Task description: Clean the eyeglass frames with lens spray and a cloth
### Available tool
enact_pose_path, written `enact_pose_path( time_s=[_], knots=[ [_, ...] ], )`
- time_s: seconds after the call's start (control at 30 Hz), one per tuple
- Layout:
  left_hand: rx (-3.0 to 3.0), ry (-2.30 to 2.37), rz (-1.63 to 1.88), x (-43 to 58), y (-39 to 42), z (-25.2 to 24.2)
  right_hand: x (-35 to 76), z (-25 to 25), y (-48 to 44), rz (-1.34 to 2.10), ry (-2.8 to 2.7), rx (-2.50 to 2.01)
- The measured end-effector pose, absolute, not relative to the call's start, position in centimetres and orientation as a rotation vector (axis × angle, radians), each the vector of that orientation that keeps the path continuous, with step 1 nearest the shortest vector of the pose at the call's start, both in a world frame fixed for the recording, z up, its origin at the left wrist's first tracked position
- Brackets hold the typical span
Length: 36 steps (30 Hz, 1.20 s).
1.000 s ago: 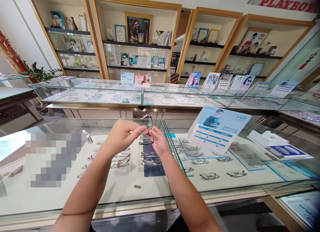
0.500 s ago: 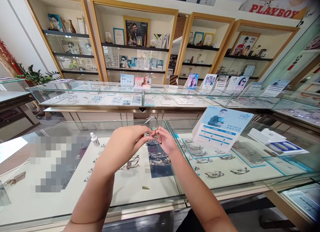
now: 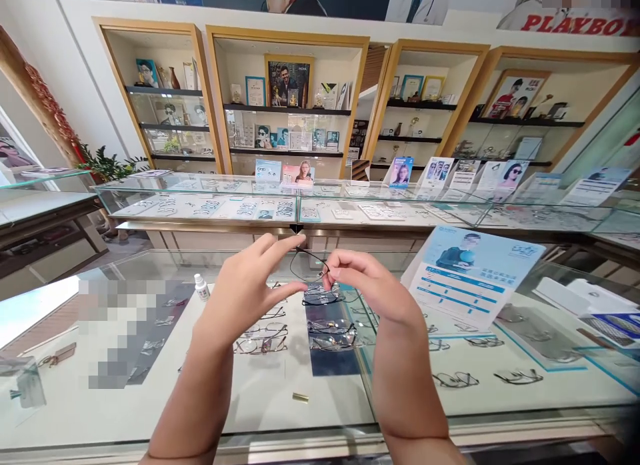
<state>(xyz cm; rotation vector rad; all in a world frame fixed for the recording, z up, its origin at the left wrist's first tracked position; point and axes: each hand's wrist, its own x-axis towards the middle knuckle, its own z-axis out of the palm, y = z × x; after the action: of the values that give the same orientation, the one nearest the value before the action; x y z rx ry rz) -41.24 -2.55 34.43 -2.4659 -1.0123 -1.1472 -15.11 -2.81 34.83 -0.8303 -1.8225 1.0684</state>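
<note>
A pair of thin dark-framed eyeglasses (image 3: pixel 309 266) is held up over the glass counter, one round rim facing me. My right hand (image 3: pixel 373 281) pinches the frame at its right side between thumb and fingers. At the left of the rim, my left hand (image 3: pixel 250 285) has its thumb and fingers spread apart. Its forefinger is close to the rim's upper edge; whether it touches, I cannot tell. Beneath the hands, several more eyeglasses (image 3: pixel 333 335) lie in rows, some of them on a dark blue sheet (image 3: pixel 335 365).
A small white bottle (image 3: pixel 201 287) stands left of my left hand. A light-blue printed sign (image 3: pixel 467 278) leans upright at the right, near a white box (image 3: pixel 575 298). A small gold-coloured piece (image 3: pixel 301 397) lies near the front. Another glass showcase (image 3: pixel 225 218) stretches across behind.
My left fingers have come off the eyeglasses and spread. The frame has turned in my right hand, which has moved right. The view has tilted up slightly.
</note>
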Motion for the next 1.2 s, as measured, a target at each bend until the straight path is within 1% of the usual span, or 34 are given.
enact_pose_path(
  time_s=[0.37, 0.47, 0.53, 0.73, 0.83, 0.97, 1.2],
  knots=[
    [-2.436, -0.821, -1.172, -39.7, -2.9, 34.2, -13.5, 35.2, -3.0, 1.065, -1.927, -0.908],
    [-2.409, -0.772, -1.176, -39.6, -3.3, 34.1, -13.4, 35.3, -3.6, 1.010, -1.959, -0.902],
    [-2.387, -0.762, -1.196, -39.8, -3.5, 34.1, -13.2, 35.4, -4.2, 0.896, -1.981, -0.886],
    [-2.247, -0.856, -1.386, -40.7, -3.9, 34.4, -12.4, 35.4, -6.1, 0.157, -2.010, -0.821],
    [-2.142, -0.918, -1.481, -41.1, -4.4, 34.7, -12.3, 35.4, -6.7, -0.068, -1.998, -0.845],
    [-2.093, -0.962, -1.495, -41.2, -5.0, 35.1, -12.7, 35.3, -6.8, -0.184, -1.933, -0.848],
    [-2.109, -1.014, -1.527, -40.9, -5.4, 35.2, -13.0, 35.1, -6.6, -0.214, -1.888, -0.908]
  ],
)
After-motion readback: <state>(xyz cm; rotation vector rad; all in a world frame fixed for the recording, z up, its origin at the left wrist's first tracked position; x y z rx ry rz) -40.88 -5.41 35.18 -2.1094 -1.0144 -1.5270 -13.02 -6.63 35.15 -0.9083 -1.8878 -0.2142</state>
